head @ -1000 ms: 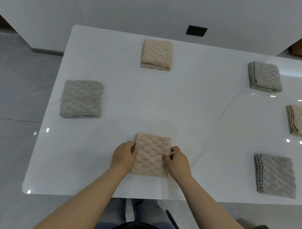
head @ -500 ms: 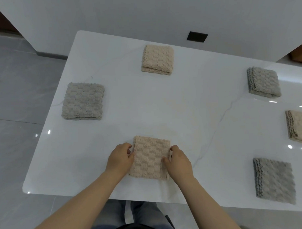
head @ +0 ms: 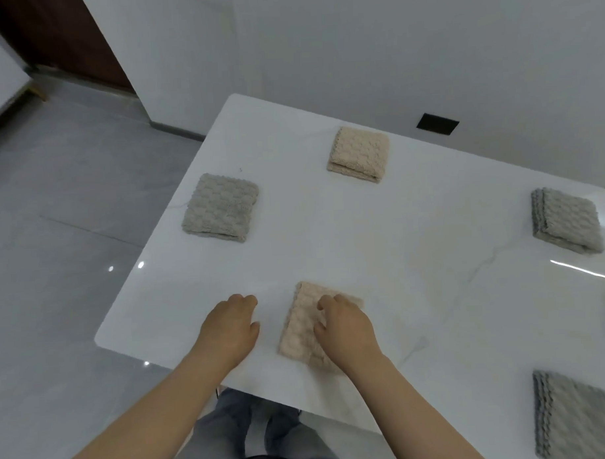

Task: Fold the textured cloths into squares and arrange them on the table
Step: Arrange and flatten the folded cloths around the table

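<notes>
Change vs half a sec ago: L hand was on the left edge of the near beige cloth. It's now off it, resting on the bare worktop just beside, fingers loosely curled, holding nothing. R hand has slid over the cloth's right half, fingers bent; can't tell if it's pinching the edge or only pressing.

Reads as fold done, last pat/squaring, cloth abt placed.

Cloth lies flat near the worktop's front edge: rough square, slightly skewed, fluffy w/ waffle-like bumps.

Other squares lie well apart: far beige cloth, left grey cloth, far-right grey cloth, near-right grey cloth. Prob. near the end of the task.
</notes>
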{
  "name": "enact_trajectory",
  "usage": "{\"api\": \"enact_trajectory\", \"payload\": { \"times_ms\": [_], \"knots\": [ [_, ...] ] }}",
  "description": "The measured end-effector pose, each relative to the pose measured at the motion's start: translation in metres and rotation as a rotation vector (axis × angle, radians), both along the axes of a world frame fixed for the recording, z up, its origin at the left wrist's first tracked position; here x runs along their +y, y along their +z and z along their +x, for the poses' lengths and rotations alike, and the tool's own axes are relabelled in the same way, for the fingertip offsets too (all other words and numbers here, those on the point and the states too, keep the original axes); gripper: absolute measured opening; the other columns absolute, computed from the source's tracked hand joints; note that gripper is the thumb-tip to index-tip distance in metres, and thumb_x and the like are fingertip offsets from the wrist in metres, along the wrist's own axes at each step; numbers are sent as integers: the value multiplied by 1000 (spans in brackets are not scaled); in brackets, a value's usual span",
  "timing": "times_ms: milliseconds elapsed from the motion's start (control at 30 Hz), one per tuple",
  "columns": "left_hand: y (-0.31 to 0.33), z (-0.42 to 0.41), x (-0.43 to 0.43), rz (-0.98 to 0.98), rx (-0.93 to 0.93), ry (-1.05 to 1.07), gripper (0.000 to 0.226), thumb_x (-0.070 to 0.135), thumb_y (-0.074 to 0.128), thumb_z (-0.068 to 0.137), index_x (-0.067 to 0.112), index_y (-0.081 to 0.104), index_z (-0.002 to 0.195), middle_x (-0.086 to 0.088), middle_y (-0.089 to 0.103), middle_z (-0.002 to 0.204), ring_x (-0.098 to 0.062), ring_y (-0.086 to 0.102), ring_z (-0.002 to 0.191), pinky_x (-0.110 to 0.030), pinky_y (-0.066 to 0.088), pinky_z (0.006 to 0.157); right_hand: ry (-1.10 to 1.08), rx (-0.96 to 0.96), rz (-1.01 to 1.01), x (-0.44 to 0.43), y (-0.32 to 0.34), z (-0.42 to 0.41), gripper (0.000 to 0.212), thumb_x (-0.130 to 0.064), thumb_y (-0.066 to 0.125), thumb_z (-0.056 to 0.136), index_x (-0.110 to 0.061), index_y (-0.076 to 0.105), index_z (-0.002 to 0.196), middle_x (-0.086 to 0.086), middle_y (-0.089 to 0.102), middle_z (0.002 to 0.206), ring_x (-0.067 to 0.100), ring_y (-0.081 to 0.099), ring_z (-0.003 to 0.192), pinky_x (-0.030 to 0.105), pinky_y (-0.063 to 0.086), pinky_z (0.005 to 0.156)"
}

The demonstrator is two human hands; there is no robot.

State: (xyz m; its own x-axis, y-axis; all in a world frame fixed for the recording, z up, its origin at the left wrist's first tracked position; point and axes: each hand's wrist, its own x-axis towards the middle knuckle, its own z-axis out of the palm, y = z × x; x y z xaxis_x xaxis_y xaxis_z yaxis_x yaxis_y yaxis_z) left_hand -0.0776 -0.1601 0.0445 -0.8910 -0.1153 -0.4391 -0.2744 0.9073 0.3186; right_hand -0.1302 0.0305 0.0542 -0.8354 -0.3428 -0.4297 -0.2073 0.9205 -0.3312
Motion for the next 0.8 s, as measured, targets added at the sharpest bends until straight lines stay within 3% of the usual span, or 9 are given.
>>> {"api": "enact_trajectory", "payload": {
  "times_ms": [233, 367, 467, 600, 800],
  "knots": [
    [10, 26, -46, -35, -14, 67, 32, 28, 45, 95, 13, 50, 123, -4, 55, 117, -19, 56, 101, -29, 48, 84, 220, 17, 18, -60, 13, 17, 27, -15, 44, 92, -10, 55, 116, 7, 58, 114, 24, 58, 98, 30, 40, 68],
    [12, 47, -89, -43, -25, 102, 32, 28, 45, 94, 13, 50, 122, -4, 55, 118, -20, 56, 102, -32, 49, 86, 306, 11, 44, -110, 13, 35, 27, -14, 45, 92, -10, 54, 117, 7, 58, 114, 24, 57, 101, 31, 44, 74],
    [13, 62, -131, -28, -32, 107, 31, 26, 44, 94, 12, 51, 121, -5, 55, 117, -20, 56, 103, -34, 49, 87, 311, 3, 70, -156, 12, 50, 27, -13, 45, 92, -10, 55, 117, 7, 58, 113, 24, 58, 100, 30, 42, 72],
    [18, 84, -199, -32, -31, 73, 31, 25, 45, 94, 10, 52, 120, -7, 55, 117, -24, 55, 104, -35, 48, 87, 248, -27, 90, -224, 13, 75, 27, -14, 47, 90, -10, 56, 115, 6, 59, 112, 25, 59, 98, 34, 49, 80],
    [25, 111, -296, -22, -4, 47, 21, 17, 45, 89, 9, 55, 105, -9, 56, 107, -26, 55, 95, -31, 46, 77, 216, -73, 90, -318, 14, 108, 28, -17, 47, 91, -11, 55, 118, 6, 58, 114, 24, 59, 100, 32, 47, 82]
  ]
}}
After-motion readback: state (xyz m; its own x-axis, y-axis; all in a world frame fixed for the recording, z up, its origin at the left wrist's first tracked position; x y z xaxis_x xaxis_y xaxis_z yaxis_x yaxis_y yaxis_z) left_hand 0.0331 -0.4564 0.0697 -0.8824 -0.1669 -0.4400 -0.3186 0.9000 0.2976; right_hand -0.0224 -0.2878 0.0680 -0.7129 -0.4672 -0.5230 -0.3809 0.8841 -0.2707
